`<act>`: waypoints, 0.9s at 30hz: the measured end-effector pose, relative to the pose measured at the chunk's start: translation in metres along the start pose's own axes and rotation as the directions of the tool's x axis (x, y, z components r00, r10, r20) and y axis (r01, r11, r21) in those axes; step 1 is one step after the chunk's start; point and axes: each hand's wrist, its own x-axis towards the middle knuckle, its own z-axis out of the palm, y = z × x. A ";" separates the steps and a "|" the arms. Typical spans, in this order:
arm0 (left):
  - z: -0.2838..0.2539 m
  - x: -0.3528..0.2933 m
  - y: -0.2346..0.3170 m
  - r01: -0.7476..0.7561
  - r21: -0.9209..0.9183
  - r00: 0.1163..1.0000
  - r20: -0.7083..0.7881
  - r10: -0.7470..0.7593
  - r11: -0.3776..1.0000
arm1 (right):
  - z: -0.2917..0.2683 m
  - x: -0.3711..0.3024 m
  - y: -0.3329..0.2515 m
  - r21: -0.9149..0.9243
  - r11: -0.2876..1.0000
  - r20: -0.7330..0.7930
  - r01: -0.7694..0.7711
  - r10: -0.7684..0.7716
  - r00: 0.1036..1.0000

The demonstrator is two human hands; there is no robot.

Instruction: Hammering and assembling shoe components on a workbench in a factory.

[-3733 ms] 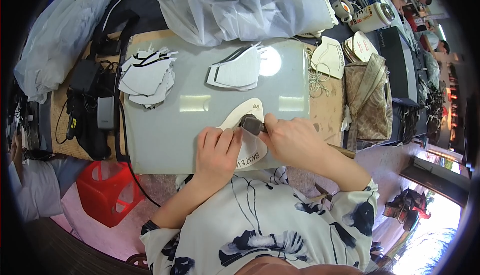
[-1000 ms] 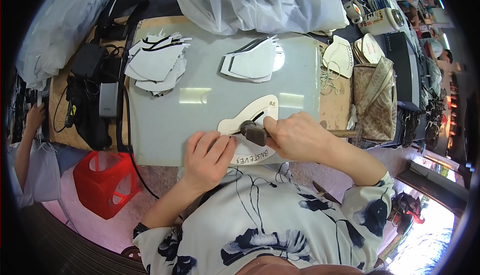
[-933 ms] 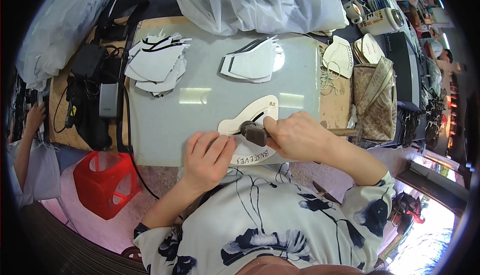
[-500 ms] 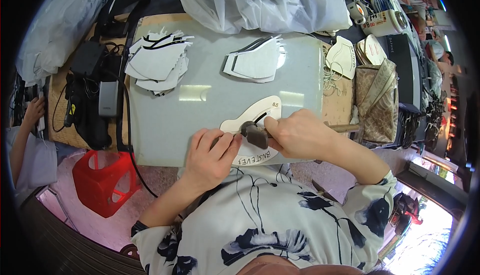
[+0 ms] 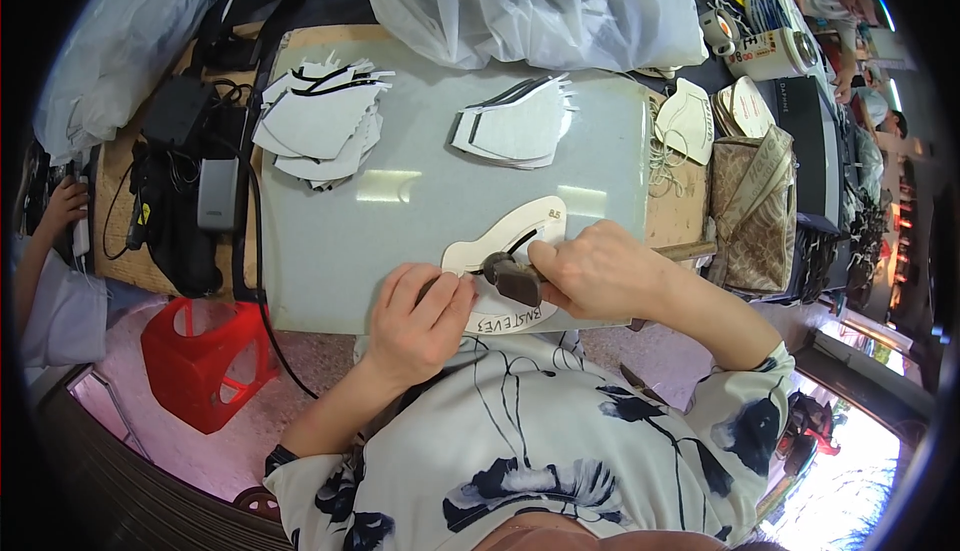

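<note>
- The fingers of the right hand [image 5: 600, 269] are closed around a hammer with a dark, blunt head [image 5: 518, 285]; its handle runs out to the right past the wrist.
- The fingers of the left hand [image 5: 420, 316] are bent and close together, their tips at the lower-left edge of a flat cream template with a curved outline [image 5: 545, 221]. Something brown shows between them, too covered to identify, so I cannot tell whether they grip it.
- The template lies at the near edge of a smooth grey mat [image 5: 330, 251], between the two hands, with the hammer head over its middle.
- Compared with the earliest view, the hammer head sits lower on the template, and a thin black curved line [image 5: 524, 240] is now bare above it. Half a second ago the arrangement was nearly the same.
- This suggests the work has shifted along that curve and is now concentrated at its lower stretch; whether the head touches down is unclear.
- Farther out on the mat, a spread stack of white pieces with black edging [image 5: 315, 129] lies at left and a neater stack of white pieces [image 5: 515, 131] beyond the template, both apart from the hands.
</note>
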 end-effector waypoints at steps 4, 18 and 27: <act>0.000 0.002 0.000 0.027 -0.027 1.000 -0.014 -0.027 0.999 | 0.002 0.002 -0.001 0.003 1.000 -0.009 0.031 -0.031 0.999; 0.000 0.000 0.002 -0.002 -0.037 0.995 -0.105 -0.001 0.999 | 0.006 0.009 -0.033 0.053 0.984 -0.014 -0.172 0.173 0.985; 0.000 -0.013 0.005 0.038 -0.055 0.991 -0.129 -0.045 0.998 | 0.019 0.003 -0.036 0.125 0.974 -0.217 -0.191 0.214 0.952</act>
